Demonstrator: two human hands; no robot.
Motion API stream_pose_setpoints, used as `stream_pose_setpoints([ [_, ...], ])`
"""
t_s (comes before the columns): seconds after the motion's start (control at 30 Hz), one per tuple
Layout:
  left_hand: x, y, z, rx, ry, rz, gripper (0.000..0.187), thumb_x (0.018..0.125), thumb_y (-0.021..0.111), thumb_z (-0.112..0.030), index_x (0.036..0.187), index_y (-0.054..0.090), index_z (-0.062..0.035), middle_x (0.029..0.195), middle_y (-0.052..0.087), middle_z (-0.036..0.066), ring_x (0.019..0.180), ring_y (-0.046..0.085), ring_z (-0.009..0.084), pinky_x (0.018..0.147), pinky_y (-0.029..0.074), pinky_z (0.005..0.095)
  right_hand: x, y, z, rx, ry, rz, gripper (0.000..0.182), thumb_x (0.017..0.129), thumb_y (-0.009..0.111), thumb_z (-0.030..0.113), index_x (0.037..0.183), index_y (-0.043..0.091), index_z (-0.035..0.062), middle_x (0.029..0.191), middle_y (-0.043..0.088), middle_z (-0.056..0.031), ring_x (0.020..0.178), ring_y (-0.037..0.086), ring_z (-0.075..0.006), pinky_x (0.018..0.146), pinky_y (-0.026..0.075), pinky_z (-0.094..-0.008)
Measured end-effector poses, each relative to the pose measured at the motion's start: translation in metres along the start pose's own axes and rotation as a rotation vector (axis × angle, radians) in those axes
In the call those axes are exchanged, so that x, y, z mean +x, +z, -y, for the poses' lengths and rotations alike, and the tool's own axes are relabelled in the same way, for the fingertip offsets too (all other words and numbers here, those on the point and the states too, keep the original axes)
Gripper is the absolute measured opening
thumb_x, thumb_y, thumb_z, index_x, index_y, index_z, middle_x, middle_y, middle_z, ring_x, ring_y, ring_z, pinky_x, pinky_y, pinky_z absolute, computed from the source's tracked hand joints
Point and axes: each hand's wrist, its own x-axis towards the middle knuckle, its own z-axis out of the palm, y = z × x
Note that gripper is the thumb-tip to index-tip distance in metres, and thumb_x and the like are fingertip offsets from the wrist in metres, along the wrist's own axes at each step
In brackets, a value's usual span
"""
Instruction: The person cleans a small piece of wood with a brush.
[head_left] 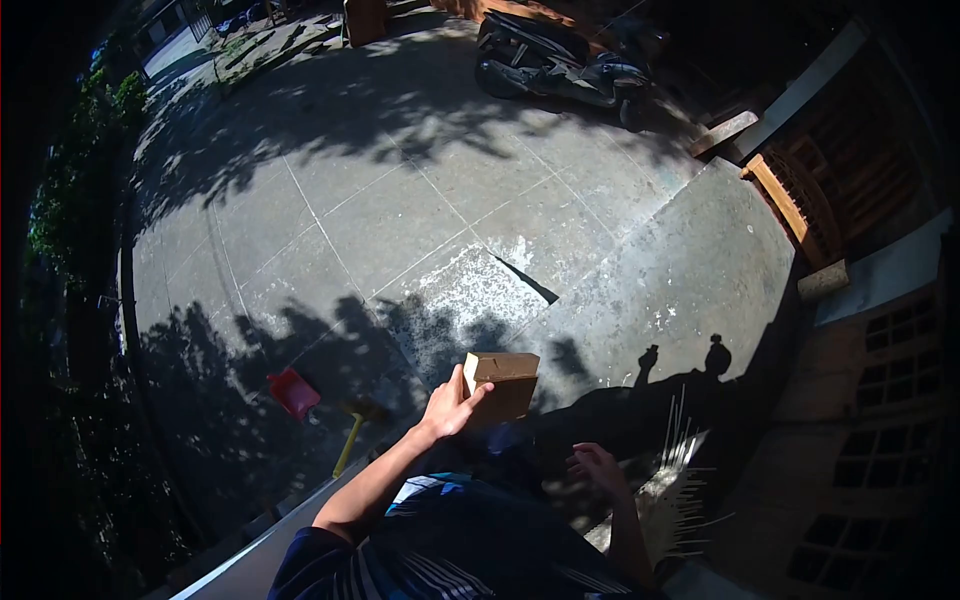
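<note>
A brown rectangular block or box [512,385] with a pale left end is held out in front of my body, above the shaded concrete. My left hand [456,405] grips it at its left end, with the thumb over the near face. Lower right, my right hand [597,468] hangs in shadow with its fingers apart and touches nothing. Beside it, on the right, is a pale bundle of thin sticks [672,492].
A red dustpan [293,393] and a yellow-handled tool [348,445] lie at the lower left. A motorbike [560,70] stands at the back. An orange wooden piece [778,195] is by the doorway on the right. Plants line the left edge.
</note>
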Motion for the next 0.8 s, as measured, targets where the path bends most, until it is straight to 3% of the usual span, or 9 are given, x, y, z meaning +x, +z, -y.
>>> stream_pose_setpoints([
  [0.17, 0.153, -0.067, -0.047, 0.049, 0.111, -0.015, 0.072, 0.099, 0.058, -0.064, 0.128, 0.048, 0.0, 0.097, 0.073, 0.031, 0.097, 0.07, 0.0498, 0.088, 0.053, 0.0557, 0.082, -0.022, 0.099, -0.01, 0.002, -0.189, 0.033, 0.103, 0.069, 0.024, 0.129, 0.064, 0.0041, 0.105, 0.077, -0.012, 0.09, 0.075, -0.0167, 0.078, 0.058, -0.0311],
  [0.3, 0.26, -0.112, -0.071, 0.115, 0.066, -0.063, 0.066, 0.099, 0.059, -0.061, 0.126, 0.049, -0.0013, 0.094, 0.073, 0.031, 0.095, 0.071, 0.0501, 0.087, 0.054, 0.0556, 0.222, -0.047, 0.171, -0.181, -0.023, -0.094, 0.036, 0.1, 0.074, 0.028, 0.126, 0.066, 0.0039, 0.104, 0.077, -0.0092, 0.089, 0.074, -0.0154, 0.079, 0.058, -0.0306],
  [0.37, 0.309, -0.128, -0.072, 0.021, -0.074, -0.124, 0.066, 0.099, 0.06, -0.06, 0.126, 0.049, -0.0011, 0.095, 0.073, 0.031, 0.095, 0.071, 0.0498, 0.087, 0.054, 0.0556, 0.316, -0.065, 0.211, -0.348, -0.124, -0.024, 0.039, 0.096, 0.08, 0.031, 0.123, 0.068, 0.0053, 0.102, 0.076, -0.0087, 0.088, 0.073, -0.0155, 0.079, 0.058, -0.0318],
  [0.43, 0.35, -0.148, -0.079, -0.081, -0.158, -0.212, 0.065, 0.099, 0.062, -0.06, 0.124, 0.05, -0.0003, 0.098, 0.074, 0.03, 0.098, 0.072, 0.048, 0.086, 0.054, 0.0525, 0.387, -0.059, 0.323, -0.491, -0.322, 0.028, 0.036, 0.096, 0.079, 0.031, 0.117, 0.069, 0.0043, 0.093, 0.075, -0.0096, 0.083, 0.073, -0.016, 0.076, 0.057, -0.0321],
  [0.47, 0.372, -0.159, -0.078, -0.11, -0.096, -0.29, 0.065, 0.099, 0.063, -0.058, 0.124, 0.05, 0.0003, 0.101, 0.074, 0.029, 0.101, 0.072, 0.0468, 0.087, 0.055, 0.0514, 0.422, -0.053, 0.381, -0.536, -0.354, 0.047, 0.036, 0.096, 0.078, 0.033, 0.116, 0.068, 0.0041, 0.088, 0.074, -0.0094, 0.082, 0.073, -0.0168, 0.075, 0.057, -0.0335],
  [0.53, 0.418, -0.184, -0.072, -0.224, -0.087, -0.365, 0.06, 0.1, 0.067, -0.05, 0.126, 0.052, 0.0017, 0.109, 0.073, 0.029, 0.108, 0.072, 0.0422, 0.091, 0.055, 0.0477, 0.496, -0.042, 0.496, -0.731, -0.418, 0.107, 0.037, 0.097, 0.074, 0.036, 0.119, 0.067, 0.0069, 0.094, 0.077, -0.0106, 0.084, 0.075, -0.0242, 0.074, 0.057, -0.0352],
  [0.57, 0.445, -0.196, -0.058, -0.335, -0.063, -0.389, 0.057, 0.102, 0.067, -0.044, 0.132, 0.052, 0.0021, 0.115, 0.073, 0.025, 0.109, 0.073, 0.0348, 0.091, 0.055, 0.0454, 0.54, -0.035, 0.54, -0.784, -0.507, 0.105, 0.036, 0.097, 0.074, 0.034, 0.121, 0.067, 0.0079, 0.098, 0.078, -0.012, 0.088, 0.076, -0.0267, 0.077, 0.058, -0.0373],
  [0.67, 0.529, -0.254, -0.059, -0.574, -0.047, -0.484, 0.054, 0.105, 0.065, -0.037, 0.14, 0.052, 0.002, 0.122, 0.07, 0.018, 0.111, 0.067, 0.0239, 0.094, 0.053, 0.0404, 0.649, 0.004, 0.682, -0.694, -0.603, 0.181, 0.034, 0.098, 0.074, 0.029, 0.121, 0.067, 0.005, 0.104, 0.077, -0.0136, 0.097, 0.076, -0.0254, 0.086, 0.059, -0.0383],
  [0.8, 0.682, -0.338, -0.02, -0.614, -0.054, -0.517, 0.053, 0.106, 0.064, -0.038, 0.14, 0.052, 0.002, 0.123, 0.068, 0.016, 0.114, 0.062, 0.0214, 0.098, 0.05, 0.0359, 0.83, 0.052, 0.759, -0.551, -0.756, 0.237, 0.034, 0.098, 0.075, 0.027, 0.122, 0.067, 0.0046, 0.106, 0.077, -0.0119, 0.099, 0.075, -0.0234, 0.09, 0.058, -0.0368],
])
